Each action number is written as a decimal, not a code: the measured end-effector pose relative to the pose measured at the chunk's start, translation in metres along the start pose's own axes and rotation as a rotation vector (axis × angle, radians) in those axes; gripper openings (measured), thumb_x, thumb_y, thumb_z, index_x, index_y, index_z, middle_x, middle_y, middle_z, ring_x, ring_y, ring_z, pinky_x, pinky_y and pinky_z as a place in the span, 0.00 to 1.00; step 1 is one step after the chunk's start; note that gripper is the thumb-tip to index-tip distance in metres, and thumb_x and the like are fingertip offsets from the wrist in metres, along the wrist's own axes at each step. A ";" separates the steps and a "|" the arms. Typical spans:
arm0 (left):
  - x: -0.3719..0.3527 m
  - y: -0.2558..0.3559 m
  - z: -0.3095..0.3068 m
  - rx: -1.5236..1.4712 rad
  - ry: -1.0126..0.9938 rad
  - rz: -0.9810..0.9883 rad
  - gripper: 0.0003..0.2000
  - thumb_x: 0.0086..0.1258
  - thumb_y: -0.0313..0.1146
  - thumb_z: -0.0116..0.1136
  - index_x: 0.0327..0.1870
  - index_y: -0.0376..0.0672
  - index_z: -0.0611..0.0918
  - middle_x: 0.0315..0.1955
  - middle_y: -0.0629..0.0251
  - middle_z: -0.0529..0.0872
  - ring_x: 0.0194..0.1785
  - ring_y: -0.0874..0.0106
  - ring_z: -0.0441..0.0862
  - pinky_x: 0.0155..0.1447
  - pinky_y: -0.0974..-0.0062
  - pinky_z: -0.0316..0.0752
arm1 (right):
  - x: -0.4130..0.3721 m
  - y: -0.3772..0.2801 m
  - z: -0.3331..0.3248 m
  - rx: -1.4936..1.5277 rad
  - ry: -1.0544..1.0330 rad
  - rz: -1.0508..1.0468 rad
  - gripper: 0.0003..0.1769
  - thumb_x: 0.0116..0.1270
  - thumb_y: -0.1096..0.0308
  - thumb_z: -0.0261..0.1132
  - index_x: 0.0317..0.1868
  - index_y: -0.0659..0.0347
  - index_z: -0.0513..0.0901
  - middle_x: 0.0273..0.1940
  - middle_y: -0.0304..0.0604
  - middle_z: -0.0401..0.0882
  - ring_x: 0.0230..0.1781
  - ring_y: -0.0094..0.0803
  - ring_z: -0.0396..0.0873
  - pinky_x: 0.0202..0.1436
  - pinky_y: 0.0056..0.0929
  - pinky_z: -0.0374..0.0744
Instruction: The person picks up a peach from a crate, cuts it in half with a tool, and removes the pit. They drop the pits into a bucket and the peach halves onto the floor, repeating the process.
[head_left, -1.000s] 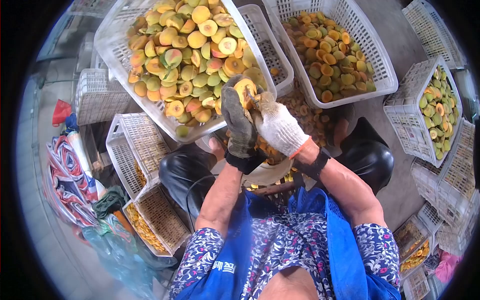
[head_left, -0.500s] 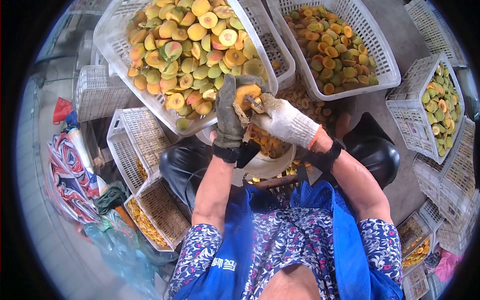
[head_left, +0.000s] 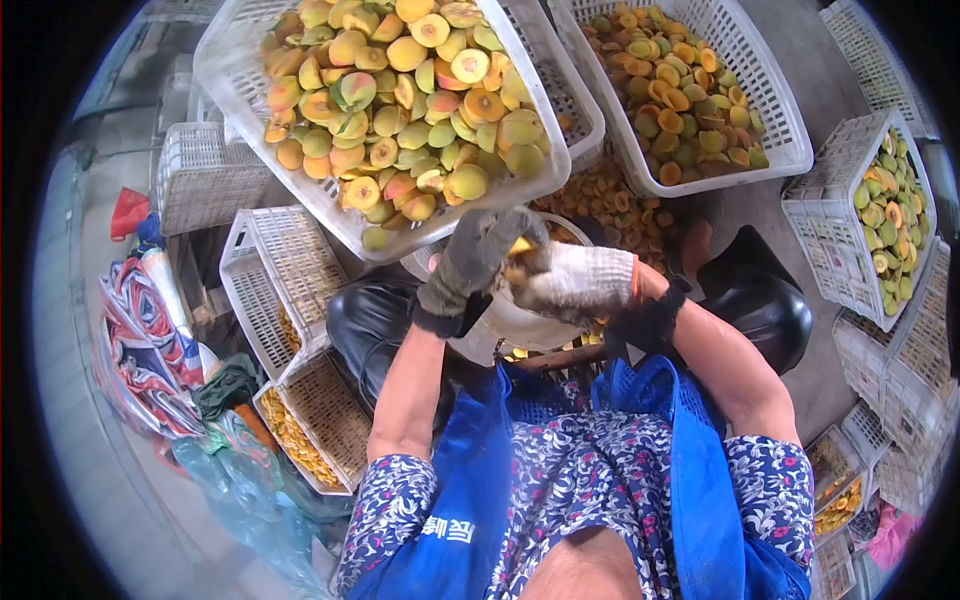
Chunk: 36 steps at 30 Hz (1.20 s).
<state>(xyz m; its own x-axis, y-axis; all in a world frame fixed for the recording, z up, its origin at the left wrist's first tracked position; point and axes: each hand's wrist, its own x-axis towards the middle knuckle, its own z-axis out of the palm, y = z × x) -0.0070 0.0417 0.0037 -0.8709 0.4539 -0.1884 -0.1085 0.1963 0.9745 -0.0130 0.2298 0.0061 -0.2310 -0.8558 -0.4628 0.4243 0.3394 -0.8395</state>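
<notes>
large white slatted plastic crate (head_left: pixel 225 70) of halved fruit sat just above the hands. white round bowl (head_left: pixel 500 322) lay beneath them. grey-gloved left hand (head_left: pixel 470 262) was clamped on a yellow peach half (head_left: pixel 520 245). white-gloved right hand (head_left: pixel 575 280) was curled closed against it, contents hidden. judgement: work was best kept over the bowl, grip firm.

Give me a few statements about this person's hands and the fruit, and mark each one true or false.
1. The left hand and right hand are both gloved. True.
2. The left hand's glove is white. False: it is dark grey; the right hand's is white.
3. The hands meet around a piece of yellow fruit. True.
4. The basket just beyond them holds whole red apples. False: it holds halved yellow-green fruit.
</notes>
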 end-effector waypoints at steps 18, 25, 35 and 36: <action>0.018 -0.035 -0.057 1.192 0.365 -0.298 0.29 0.63 0.44 0.64 0.61 0.38 0.73 0.53 0.52 0.80 0.53 0.61 0.80 0.56 0.68 0.74 | 0.024 0.050 -0.002 -0.833 0.428 -0.224 0.11 0.56 0.64 0.59 0.29 0.63 0.83 0.26 0.55 0.82 0.29 0.50 0.82 0.33 0.45 0.80; -0.012 -0.012 -0.070 -0.089 0.502 -0.160 0.26 0.62 0.30 0.64 0.61 0.32 0.72 0.53 0.61 0.79 0.55 0.72 0.78 0.57 0.74 0.74 | 0.028 0.059 0.003 -0.950 0.345 -0.068 0.14 0.59 0.66 0.58 0.44 0.61 0.80 0.31 0.54 0.83 0.35 0.47 0.83 0.38 0.43 0.80; -0.027 0.023 -0.030 -0.327 0.461 -0.049 0.23 0.66 0.29 0.60 0.62 0.34 0.71 0.53 0.63 0.78 0.55 0.75 0.75 0.60 0.78 0.71 | 0.029 -0.025 -0.014 -0.163 0.846 -0.554 0.30 0.54 0.55 0.70 0.55 0.62 0.75 0.45 0.56 0.80 0.48 0.49 0.79 0.52 0.38 0.76; -0.025 0.025 -0.020 -0.318 0.493 -0.079 0.23 0.66 0.30 0.61 0.61 0.34 0.72 0.53 0.63 0.78 0.54 0.74 0.75 0.59 0.78 0.72 | 0.027 -0.033 -0.013 -0.237 0.809 -0.547 0.31 0.53 0.56 0.70 0.56 0.62 0.75 0.47 0.56 0.80 0.49 0.49 0.78 0.53 0.37 0.76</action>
<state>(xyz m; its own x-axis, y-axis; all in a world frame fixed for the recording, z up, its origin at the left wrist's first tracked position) 0.0019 0.0178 0.0353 -0.9660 -0.0239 -0.2574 -0.2543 -0.0921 0.9627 -0.0445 0.2004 0.0177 -0.9048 -0.4253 0.0228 -0.0830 0.1236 -0.9889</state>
